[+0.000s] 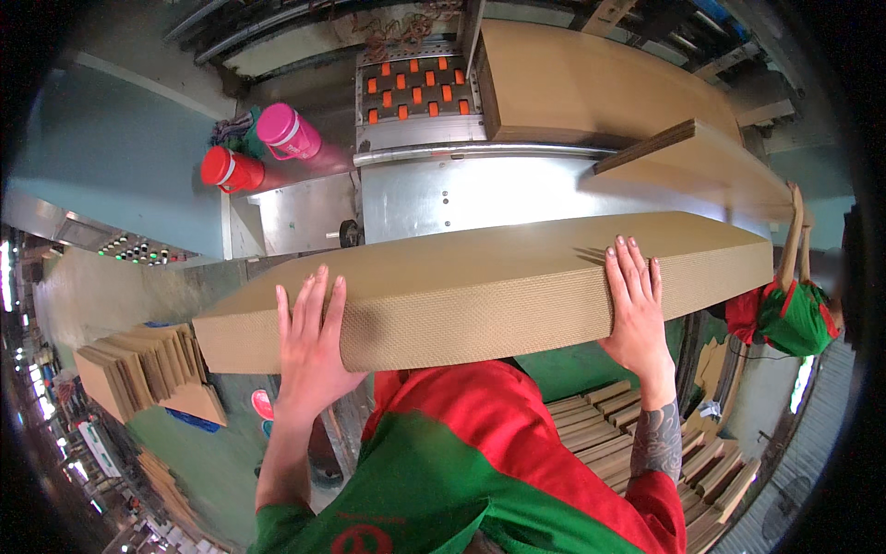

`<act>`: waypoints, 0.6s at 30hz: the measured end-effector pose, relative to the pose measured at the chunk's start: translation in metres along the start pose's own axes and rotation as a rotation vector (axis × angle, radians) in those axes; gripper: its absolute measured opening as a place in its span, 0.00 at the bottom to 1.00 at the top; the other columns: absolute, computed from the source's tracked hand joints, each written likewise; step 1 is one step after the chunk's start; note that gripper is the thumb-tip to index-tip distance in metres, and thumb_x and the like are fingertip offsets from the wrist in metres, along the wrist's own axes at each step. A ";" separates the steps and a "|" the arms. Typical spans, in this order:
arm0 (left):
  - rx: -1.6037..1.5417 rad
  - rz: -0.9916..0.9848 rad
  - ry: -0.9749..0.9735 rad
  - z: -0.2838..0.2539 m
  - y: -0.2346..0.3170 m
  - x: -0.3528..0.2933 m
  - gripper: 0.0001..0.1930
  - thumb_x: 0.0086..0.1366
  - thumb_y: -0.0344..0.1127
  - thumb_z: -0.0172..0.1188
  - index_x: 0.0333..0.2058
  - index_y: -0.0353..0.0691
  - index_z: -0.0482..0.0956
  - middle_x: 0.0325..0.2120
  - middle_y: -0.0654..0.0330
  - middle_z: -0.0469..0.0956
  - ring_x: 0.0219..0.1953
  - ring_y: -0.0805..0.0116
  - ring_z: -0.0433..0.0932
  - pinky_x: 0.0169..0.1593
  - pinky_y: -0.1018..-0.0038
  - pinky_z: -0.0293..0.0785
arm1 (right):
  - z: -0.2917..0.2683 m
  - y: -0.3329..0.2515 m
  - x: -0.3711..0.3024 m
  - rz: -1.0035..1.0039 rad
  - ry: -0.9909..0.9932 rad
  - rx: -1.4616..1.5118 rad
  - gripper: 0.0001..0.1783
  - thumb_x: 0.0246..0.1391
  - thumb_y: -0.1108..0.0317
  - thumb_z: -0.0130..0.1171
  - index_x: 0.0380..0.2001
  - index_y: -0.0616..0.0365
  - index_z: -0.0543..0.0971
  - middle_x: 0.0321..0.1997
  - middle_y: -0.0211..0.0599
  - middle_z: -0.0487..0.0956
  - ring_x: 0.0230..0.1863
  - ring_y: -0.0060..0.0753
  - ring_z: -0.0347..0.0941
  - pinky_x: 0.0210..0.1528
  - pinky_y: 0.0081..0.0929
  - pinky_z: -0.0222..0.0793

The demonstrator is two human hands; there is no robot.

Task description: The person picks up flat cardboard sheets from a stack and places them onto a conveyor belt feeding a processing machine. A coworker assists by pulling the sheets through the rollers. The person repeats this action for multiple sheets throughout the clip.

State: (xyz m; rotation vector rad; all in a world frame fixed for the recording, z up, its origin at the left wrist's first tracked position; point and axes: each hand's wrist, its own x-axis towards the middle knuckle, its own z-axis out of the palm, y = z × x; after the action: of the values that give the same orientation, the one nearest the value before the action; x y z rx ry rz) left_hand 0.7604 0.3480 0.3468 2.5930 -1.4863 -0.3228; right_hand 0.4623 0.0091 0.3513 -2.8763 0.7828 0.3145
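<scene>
A thick stack of brown corrugated cardboard sheets (480,286) lies flat across the middle of the view, its edge facing me. My left hand (312,337) presses against that near edge on the left, fingers spread upward over the top. My right hand (635,305) grips the near edge further right, fingers over the top and palm on the side. Both hands hold the stack in front of my red and green shirt.
Behind the stack stands a metal machine (461,185) with orange rollers (415,88) and more cardboard (591,83) on it. A pink bottle (288,131) and a red bottle (229,170) sit at its left. Cardboard piles (148,369) lie lower left and lower right (711,462). Another person (789,305) stands at right.
</scene>
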 end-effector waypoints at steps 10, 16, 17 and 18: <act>-0.012 0.126 0.075 -0.012 -0.027 0.052 0.71 0.42 0.59 0.85 0.77 0.31 0.55 0.71 0.41 0.65 0.75 0.46 0.64 0.82 0.42 0.45 | -0.029 0.024 0.059 -0.159 0.019 0.074 0.75 0.46 0.16 0.61 0.84 0.55 0.51 0.89 0.47 0.48 0.89 0.52 0.38 0.86 0.62 0.30; -0.021 0.178 0.125 -0.011 -0.026 0.050 0.65 0.46 0.62 0.82 0.74 0.30 0.61 0.59 0.47 0.74 0.65 0.50 0.72 0.77 0.45 0.54 | -0.065 0.002 0.074 -0.050 0.372 0.267 0.39 0.76 0.39 0.44 0.81 0.45 0.63 0.86 0.42 0.60 0.87 0.48 0.49 0.86 0.58 0.34; -0.021 0.176 0.123 -0.011 -0.026 0.049 0.65 0.45 0.62 0.82 0.74 0.30 0.61 0.59 0.47 0.74 0.65 0.50 0.72 0.77 0.45 0.55 | -0.071 -0.004 0.088 -0.082 0.454 0.259 0.37 0.75 0.41 0.47 0.79 0.46 0.66 0.84 0.42 0.63 0.85 0.49 0.53 0.85 0.57 0.39; -0.024 0.173 0.119 -0.010 -0.027 0.049 0.65 0.45 0.62 0.82 0.74 0.30 0.61 0.59 0.46 0.74 0.64 0.49 0.72 0.76 0.45 0.55 | -0.077 -0.009 0.106 -0.117 0.539 0.253 0.35 0.75 0.43 0.50 0.77 0.48 0.69 0.82 0.42 0.66 0.84 0.50 0.56 0.84 0.55 0.44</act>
State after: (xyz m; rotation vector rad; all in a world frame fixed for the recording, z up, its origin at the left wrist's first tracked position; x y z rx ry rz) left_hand 0.8099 0.3191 0.3445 2.3982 -1.6384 -0.1621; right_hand 0.5681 -0.0493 0.4011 -2.7602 0.6575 -0.5552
